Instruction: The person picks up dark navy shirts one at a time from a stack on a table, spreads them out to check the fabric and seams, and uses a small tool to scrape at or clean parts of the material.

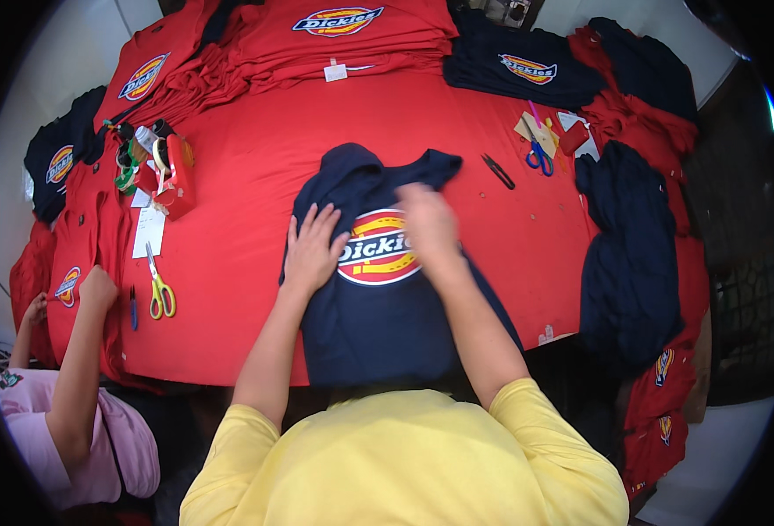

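A navy T-shirt [378, 329] with a round red, yellow and white printed logo lies in front of me on the red-covered table [229, 289]. Its upper part is bunched and uneven near the collar. My left hand [315, 245] rests flat on the shirt beside the logo's left edge, fingers stretched out. Over the logo's upper right side is my right hand [428, 219], smeared by motion, so its fingers cannot be made out. The logo is partly covered by that hand.
Folded red shirts [343, 44] and navy shirts [527, 74] are stacked at the back. Yellow-handled scissors [160, 294], a red tape dispenser [176, 180], thread snips [498, 172] and blue-handled scissors [540, 156] lie around. A co-worker [80, 412] handles red shirts at left. Navy garments [630, 263] lie right.
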Motion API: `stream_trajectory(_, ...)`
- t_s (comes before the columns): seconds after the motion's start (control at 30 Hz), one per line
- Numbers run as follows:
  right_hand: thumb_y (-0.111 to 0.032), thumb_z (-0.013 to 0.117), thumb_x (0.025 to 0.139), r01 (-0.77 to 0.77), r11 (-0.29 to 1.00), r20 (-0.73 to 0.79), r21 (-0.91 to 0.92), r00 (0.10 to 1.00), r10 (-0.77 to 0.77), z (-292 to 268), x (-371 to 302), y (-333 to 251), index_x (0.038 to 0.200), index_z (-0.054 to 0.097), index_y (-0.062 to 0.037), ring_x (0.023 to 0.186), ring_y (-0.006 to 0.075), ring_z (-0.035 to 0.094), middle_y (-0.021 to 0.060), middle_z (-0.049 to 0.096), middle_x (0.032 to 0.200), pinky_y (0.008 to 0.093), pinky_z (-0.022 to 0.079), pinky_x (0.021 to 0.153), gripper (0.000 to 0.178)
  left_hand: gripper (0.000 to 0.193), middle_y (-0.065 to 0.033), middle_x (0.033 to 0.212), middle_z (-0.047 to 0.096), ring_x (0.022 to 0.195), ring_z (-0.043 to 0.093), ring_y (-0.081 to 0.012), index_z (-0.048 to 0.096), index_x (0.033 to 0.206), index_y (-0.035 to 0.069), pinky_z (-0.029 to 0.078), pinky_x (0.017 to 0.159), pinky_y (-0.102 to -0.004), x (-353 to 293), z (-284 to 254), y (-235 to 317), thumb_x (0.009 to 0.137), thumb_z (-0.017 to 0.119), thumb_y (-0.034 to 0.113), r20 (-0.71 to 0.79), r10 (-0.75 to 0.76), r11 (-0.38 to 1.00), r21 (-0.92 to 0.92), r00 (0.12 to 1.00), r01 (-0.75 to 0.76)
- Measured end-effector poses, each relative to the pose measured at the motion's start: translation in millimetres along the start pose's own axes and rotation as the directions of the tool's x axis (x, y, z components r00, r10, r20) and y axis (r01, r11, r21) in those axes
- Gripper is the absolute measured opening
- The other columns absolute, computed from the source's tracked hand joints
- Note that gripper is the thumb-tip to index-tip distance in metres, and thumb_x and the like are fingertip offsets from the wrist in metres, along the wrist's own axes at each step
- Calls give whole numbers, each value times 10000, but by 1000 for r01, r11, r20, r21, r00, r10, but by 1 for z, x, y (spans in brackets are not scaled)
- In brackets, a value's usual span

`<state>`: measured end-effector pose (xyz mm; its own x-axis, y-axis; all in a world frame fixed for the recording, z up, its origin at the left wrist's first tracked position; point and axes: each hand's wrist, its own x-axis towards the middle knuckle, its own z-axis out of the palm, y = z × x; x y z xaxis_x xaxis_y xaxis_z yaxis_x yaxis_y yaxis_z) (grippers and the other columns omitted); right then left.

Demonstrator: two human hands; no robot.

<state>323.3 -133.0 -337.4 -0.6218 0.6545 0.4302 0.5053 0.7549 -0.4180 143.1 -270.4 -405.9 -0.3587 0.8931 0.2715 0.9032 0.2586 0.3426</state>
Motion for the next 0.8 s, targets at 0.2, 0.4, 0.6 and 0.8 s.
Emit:
stream_trajectory(0.2, -135, 548, 930, 132, 939, 569, 316, 766, -299, 4, -56, -60, 1171, 636, -17, 1139, 360, 558, 171, 601, 1245, 457, 473, 935, 282, 317, -161, 1302, 582, 1191, 585, -226, 547, 1283, -2, 444, 1017, -330, -9, -15, -35, 992, 449, 74, -197, -529, 386, -922, 825, 28)
stream_trajectory(0.4, -124, 597, 892, -39, 950, 238, 310, 970, -38, 5, -51, -26, 993, 662, -28, 991, 334, 622, 171, 647, 999, 441, 512, 818, 154, 135, -92, 948, 625, 872, 609, -180, 595, 1045, -15, 493, 796, -298, -58, -35, 34, 941, 584, 71, -356, -446, 657, -753, 821, 30)
stream_trajectory(0.6, -194, 670, 868, -250, 849, 407, 466, 913, 45, 45, -45, -11, 859, 613, -31, 789, 262, 620, 136, 634, 842, 380, 493, 712, 172, 344, -129, 1034, 604, 935, 579, -313, 584, 1052, 4, 482, 828, -376, -82, -2, 58, 768, 760, 86, -271, -163, 926, -373, 949, 53)
stream_trajectory(0.8, -249, 650, 894, -412, 853, 315, 319, 895, 315, 20, -30, 85, 901, 649, -27, 820, 325, 652, 164, 662, 828, 426, 492, 741, 222, 344, -106, 1083, 592, 952, 575, -296, 619, 1083, 22, 458, 877, -379, -74, -14, 61, 780, 752, 115, -157, -51, 958, -288, 986, 3)
